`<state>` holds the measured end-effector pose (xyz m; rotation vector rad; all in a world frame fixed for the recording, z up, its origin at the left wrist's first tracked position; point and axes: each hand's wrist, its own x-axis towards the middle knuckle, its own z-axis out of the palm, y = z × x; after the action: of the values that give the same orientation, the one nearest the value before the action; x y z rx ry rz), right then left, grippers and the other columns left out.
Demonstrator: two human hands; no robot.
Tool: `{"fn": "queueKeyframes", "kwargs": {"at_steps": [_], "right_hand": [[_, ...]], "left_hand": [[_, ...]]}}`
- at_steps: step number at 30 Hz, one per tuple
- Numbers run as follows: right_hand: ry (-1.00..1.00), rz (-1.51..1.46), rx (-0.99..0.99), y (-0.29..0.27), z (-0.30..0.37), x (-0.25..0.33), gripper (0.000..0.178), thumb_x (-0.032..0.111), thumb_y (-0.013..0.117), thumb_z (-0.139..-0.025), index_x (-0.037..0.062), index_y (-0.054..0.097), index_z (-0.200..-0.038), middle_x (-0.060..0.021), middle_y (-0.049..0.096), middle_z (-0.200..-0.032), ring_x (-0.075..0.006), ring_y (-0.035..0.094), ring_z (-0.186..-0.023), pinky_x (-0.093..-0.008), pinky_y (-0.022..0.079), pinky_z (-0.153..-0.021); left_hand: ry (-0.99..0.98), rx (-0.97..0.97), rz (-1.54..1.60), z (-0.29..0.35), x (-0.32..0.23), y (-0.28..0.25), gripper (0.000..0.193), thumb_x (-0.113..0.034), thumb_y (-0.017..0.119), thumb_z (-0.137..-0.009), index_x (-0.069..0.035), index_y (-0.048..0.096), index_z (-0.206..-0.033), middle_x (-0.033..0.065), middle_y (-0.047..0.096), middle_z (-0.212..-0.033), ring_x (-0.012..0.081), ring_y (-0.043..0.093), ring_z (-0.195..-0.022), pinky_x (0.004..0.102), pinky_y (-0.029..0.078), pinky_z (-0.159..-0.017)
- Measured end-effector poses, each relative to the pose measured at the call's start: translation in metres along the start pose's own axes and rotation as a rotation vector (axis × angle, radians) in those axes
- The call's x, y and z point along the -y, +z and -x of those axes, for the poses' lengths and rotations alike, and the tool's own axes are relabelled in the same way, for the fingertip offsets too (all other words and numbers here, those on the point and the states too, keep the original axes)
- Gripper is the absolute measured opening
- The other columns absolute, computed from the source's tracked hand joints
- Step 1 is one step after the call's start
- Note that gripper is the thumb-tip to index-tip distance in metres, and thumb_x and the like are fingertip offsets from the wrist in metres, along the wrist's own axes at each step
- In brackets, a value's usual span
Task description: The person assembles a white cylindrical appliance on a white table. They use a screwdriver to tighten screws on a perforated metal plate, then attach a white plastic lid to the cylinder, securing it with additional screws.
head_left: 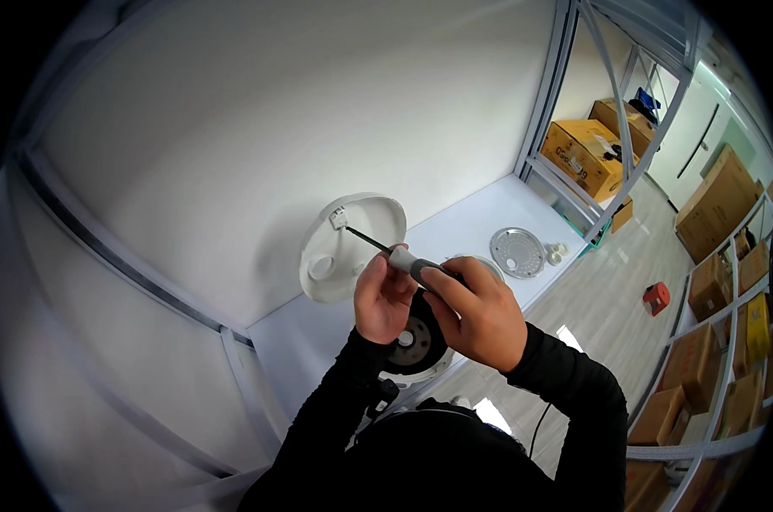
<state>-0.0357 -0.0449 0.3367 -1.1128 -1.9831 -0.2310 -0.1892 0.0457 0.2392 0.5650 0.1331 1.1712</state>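
My right hand (487, 317) is wrapped around the handle of a screwdriver (418, 266), which has a grey and white grip and a dark shaft. At the front end of that grip, the curled fingers of my left hand (381, 300) steady it. The shaft slants up and left, its tip at a small white terminal block (339, 218) inside a round white lamp housing (361, 232). This housing sits against the white wall. Below my hands lies a black disc (419, 350) with a metal centre, partly covered by them.
A perforated metal disc (518, 253) and small white round parts (557, 253) lie on the white bench (472, 205) to the right. A metal frame (536, 102) bounds the bench. Cardboard boxes (584, 155), a red object (656, 298) on the floor and loaded shelves (692, 367) stand beyond.
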Motion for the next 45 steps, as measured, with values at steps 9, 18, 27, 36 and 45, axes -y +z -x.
{"fn": "queueKeyframes", "kwargs": {"at_steps": [9, 18, 27, 36, 45], "right_hand": [[0.006, -0.099, 0.006, -0.012, 0.02, -0.011, 0.039, 0.004, 0.079, -0.081, 0.0082, 0.067, -0.118, -0.0139, 0.063, -0.102, -0.0319, 0.066, -0.079, -0.0389, 0.055, -0.065], [-0.029, -0.248, 0.081, -0.064, 0.053, -0.054, 0.038, 0.001, 0.08, -0.08, 0.0073, 0.069, -0.117, -0.0144, 0.065, -0.103, -0.0312, 0.068, -0.077, -0.0374, 0.056, -0.065], [-0.017, -0.363, 0.091, -0.098, 0.065, -0.09, 0.032, 0.002, 0.079, -0.081, 0.0047, 0.072, -0.112, -0.0141, 0.067, -0.098, -0.03, 0.068, -0.075, -0.0364, 0.056, -0.064], [-0.063, -0.419, 0.175, -0.114, 0.079, -0.125, 0.03, 0.002, 0.078, -0.082, 0.0042, 0.072, -0.111, -0.0138, 0.067, -0.097, -0.0297, 0.068, -0.074, -0.0357, 0.055, -0.063], [-0.082, -0.454, 0.143, -0.134, 0.082, -0.148, 0.028, 0.002, 0.077, -0.084, 0.0026, 0.072, -0.111, -0.0147, 0.067, -0.097, -0.0305, 0.068, -0.076, -0.0351, 0.055, -0.065]], "left_hand": [[0.115, -0.219, -0.075, 0.001, 0.005, 0.01, 0.046, -0.044, 0.049, -0.109, -0.005, 0.062, -0.13, -0.0016, 0.06, -0.093, 0.0093, 0.049, -0.077, 0.0271, 0.041, -0.07], [0.192, -0.33, -0.154, 0.009, 0.031, -0.002, 0.029, -0.034, 0.05, -0.108, -0.008, 0.059, -0.113, 0.0017, 0.055, -0.09, 0.012, 0.045, -0.071, 0.0279, 0.039, -0.066], [0.259, -0.35, -0.154, 0.021, 0.066, 0.026, 0.02, -0.011, 0.048, -0.097, -0.004, 0.059, -0.112, 0.005, 0.059, -0.084, 0.0137, 0.045, -0.065, 0.0293, 0.038, -0.06], [0.319, -0.352, -0.064, 0.032, 0.097, 0.035, 0.018, -0.017, 0.052, -0.1, -0.004, 0.062, -0.106, 0.0035, 0.061, -0.085, 0.0124, 0.045, -0.065, 0.0283, 0.037, -0.061], [0.276, -0.418, -0.206, 0.029, 0.119, 0.044, 0.013, -0.016, 0.056, -0.106, -0.006, 0.061, -0.101, 0.0003, 0.058, -0.084, 0.0094, 0.045, -0.066, 0.0256, 0.037, -0.058]]}}
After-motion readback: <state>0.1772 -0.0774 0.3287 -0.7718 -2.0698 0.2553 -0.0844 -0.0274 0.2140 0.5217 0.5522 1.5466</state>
